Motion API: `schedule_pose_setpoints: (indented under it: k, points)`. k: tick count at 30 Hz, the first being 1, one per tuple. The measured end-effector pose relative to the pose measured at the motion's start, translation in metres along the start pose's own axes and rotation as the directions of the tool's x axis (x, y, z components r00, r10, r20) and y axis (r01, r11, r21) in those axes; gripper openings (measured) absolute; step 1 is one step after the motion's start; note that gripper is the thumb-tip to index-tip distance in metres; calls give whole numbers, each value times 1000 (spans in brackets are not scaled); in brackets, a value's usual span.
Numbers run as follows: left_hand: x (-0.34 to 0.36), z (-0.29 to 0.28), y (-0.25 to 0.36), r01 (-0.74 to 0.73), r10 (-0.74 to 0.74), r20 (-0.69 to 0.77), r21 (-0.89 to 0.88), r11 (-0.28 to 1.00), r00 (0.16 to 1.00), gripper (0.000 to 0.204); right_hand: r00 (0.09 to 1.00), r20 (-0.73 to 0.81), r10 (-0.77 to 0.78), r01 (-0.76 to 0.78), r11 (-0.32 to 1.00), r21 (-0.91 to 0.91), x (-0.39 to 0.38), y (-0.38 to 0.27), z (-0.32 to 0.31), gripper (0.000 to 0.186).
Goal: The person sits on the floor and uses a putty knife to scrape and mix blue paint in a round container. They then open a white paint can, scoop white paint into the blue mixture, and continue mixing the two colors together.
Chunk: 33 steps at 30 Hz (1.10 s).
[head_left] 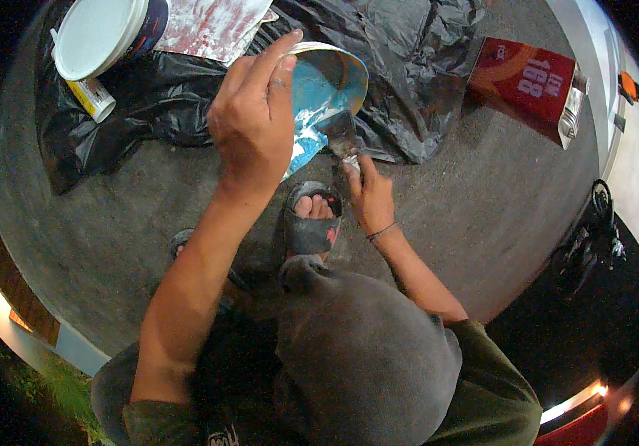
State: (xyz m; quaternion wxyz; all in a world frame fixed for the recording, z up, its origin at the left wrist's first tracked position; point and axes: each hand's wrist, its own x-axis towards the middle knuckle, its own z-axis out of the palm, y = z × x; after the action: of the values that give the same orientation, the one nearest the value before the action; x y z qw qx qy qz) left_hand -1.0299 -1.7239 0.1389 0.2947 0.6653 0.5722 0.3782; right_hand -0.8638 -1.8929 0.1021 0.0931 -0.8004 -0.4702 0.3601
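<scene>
My left hand (pixel 254 111) grips the rim of a curved, bowl-like piece (pixel 321 77) with a bluish inside, tilted open toward me. White paste (pixel 303 141) is smeared over its lower lip. In my right hand (pixel 373 199) is a putty knife (pixel 341 132), its fingers wrapped round the handle. The wide, stained blade reaches into the lower right of the piece, beside the paste; whether its edge touches the surface I cannot tell. Both hands are above the ground, in front of my sandalled foot (pixel 313 209).
A black plastic sheet (pixel 408 82) lies crumpled on the grey ground. On its left are a white-lidded tub (pixel 98 39), a yellow-and-white tube (pixel 95 99) and a red-smeared white board (pixel 208 31). A red packet (pixel 518 83) lies at the right; a dark wheeled object (pixel 587 245) stands beyond.
</scene>
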Motion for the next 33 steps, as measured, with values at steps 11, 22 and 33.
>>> schedule_pose_setpoints:
  k: [11, 22, 33]
  points:
    - [-13, -10, 3, 154, -154, 1, -52, 987, 988, 30, 991, 112, 76, -99, 971, 218, -44, -17, 28, 26]
    - [-26, -20, -36, 183, -190, -76, -85, 979, 979, 29, 763, 643, 67, -515, 664, 542, -49, -41, 24, 34]
    - [-49, -12, -47, 480, -362, 316, -599, 641, 877, 45, 965, -144, 221, -46, 677, 735, 3, -22, -39, 24]
